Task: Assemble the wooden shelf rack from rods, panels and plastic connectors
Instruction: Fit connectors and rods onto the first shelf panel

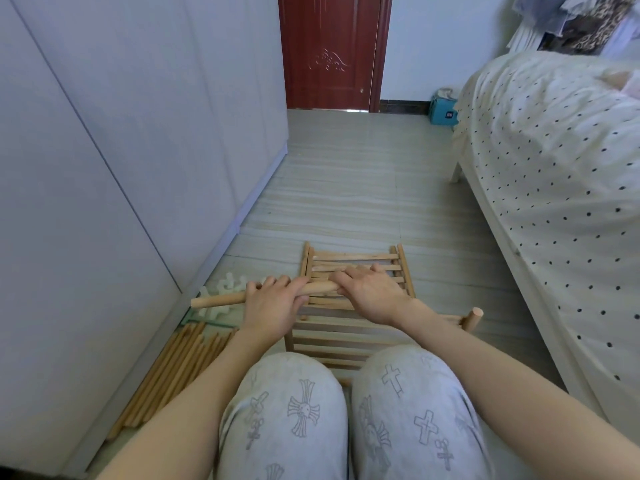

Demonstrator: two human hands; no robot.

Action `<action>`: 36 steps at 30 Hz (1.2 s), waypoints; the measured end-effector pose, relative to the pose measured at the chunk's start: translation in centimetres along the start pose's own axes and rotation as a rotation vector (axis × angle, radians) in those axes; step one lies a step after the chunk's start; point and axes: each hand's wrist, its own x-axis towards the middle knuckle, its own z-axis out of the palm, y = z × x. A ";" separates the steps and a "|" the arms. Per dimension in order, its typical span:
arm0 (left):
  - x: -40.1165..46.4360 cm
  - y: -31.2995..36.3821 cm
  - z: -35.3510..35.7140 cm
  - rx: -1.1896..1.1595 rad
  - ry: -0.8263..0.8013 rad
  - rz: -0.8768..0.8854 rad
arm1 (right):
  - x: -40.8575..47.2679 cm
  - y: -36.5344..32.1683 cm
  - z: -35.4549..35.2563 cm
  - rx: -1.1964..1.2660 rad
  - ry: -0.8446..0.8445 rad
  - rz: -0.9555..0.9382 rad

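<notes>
Well, the biggest piece in play is the pale slatted wooden panel (356, 268) lying flat on the striped grey floor tiles (346, 188), with a second slatted wooden panel (332, 344) nearer the person's knees, a short rod stub (473, 317) standing at its right corner. Along the grey wardrobe (104, 168) lies a bundle of spare round wooden rods (173, 368). Across the far panel both hands hold one long round wooden rod (221, 301), running left to right. The left hand (277, 303) has its fingers curled over the rod; the right hand (372, 292) wraps the other end, which is hidden beneath it. Smallest of all, the white plastic connectors (225, 289) sit in a heap just behind the rod's free left end (close enough to reach without shifting).

I'd judge the rod is being readied for a connector. To do it well, keep it level, line its end squarely with the socket, and push straight along its axis rather than twisting, with one hand steadying near the joint.
</notes>
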 end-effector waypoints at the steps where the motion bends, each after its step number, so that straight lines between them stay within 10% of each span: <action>1: -0.2 -0.2 0.0 -0.009 0.006 -0.007 | -0.5 0.7 0.1 0.000 -0.010 0.023; 9: -0.3 -0.5 0.2 -0.095 0.084 -0.018 | -4.5 4.7 -1.6 0.030 -0.104 0.189; 19: -0.9 -0.6 0.2 -0.210 0.057 -0.082 | 0.0 -1.0 -2.3 -0.027 -0.051 -0.195; 26: -1.3 -1.0 1.9 -0.790 -0.031 -0.167 | -4.7 3.4 -0.6 0.124 -0.066 0.134; 36: -2.0 -1.1 2.7 -0.873 -0.026 -0.178 | -4.5 2.2 1.4 0.129 -0.033 0.141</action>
